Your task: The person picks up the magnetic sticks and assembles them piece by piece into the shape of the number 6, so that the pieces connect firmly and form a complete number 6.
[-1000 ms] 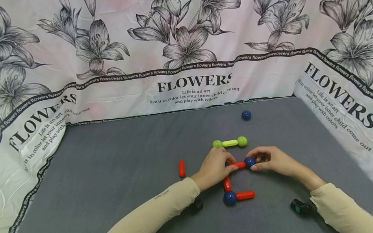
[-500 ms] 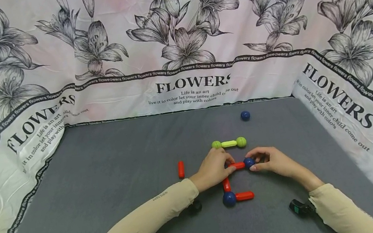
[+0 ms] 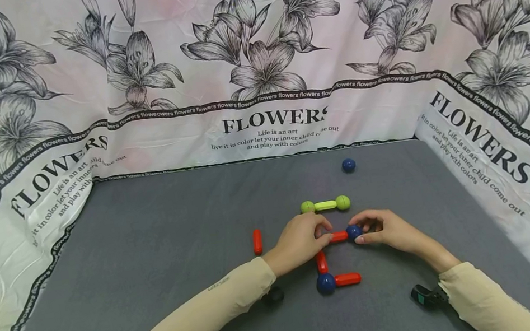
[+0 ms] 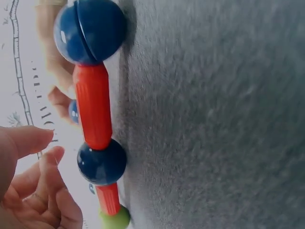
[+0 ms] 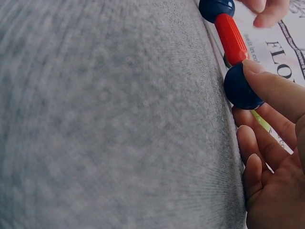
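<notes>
My right hand point(image 3: 383, 230) pinches a blue ball point(image 3: 354, 232) between thumb and fingers, at the right end of a red rod point(image 3: 339, 236). In the left wrist view the thumb and fingers of my left hand point(image 4: 35, 176) are parted, beside the middle blue ball point(image 4: 102, 161) and not touching it. From that ball one red rod point(image 4: 93, 106) runs to the near blue ball point(image 3: 326, 283), and a shorter-looking red rod point(image 4: 108, 199) reaches a green ball point(image 4: 115, 218). Another red rod point(image 3: 348, 279) sticks out rightward from the near ball. The head view hides the middle ball behind my left hand.
Beyond my hands a yellow-green rod point(image 3: 325, 205) joins two green balls. A loose red rod point(image 3: 258, 242) lies to the left, and a single blue ball point(image 3: 348, 165) sits near the back edge of the grey table point(image 3: 175, 217). Flower-printed cloth point(image 3: 264, 126) hangs behind.
My left hand has drawn back slightly to the left, its fingertips easing away from the red rod and middle ball. My right hand keeps its pinch on the blue ball, nearly still.
</notes>
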Demonstrator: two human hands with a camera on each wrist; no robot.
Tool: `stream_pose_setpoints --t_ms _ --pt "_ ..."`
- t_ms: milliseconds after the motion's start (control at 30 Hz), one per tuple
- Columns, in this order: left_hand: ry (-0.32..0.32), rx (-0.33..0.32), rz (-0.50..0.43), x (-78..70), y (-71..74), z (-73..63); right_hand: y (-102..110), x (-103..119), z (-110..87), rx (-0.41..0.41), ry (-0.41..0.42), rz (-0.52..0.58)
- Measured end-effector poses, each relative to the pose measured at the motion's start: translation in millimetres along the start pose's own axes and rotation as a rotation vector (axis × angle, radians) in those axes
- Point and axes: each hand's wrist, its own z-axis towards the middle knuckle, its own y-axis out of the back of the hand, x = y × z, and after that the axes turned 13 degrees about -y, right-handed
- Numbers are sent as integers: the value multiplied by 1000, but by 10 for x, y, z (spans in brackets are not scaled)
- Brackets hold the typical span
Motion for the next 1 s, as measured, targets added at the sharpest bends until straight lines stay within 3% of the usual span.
stream_pose_setpoints --t_ms 567,1000 --pt "42 56 -301 -148 -128 -522 -9 -24 7 -15 -24 -27" --pt "37 118 -264 -155 -152 -635 3 -11 0 -10 -9 -30"
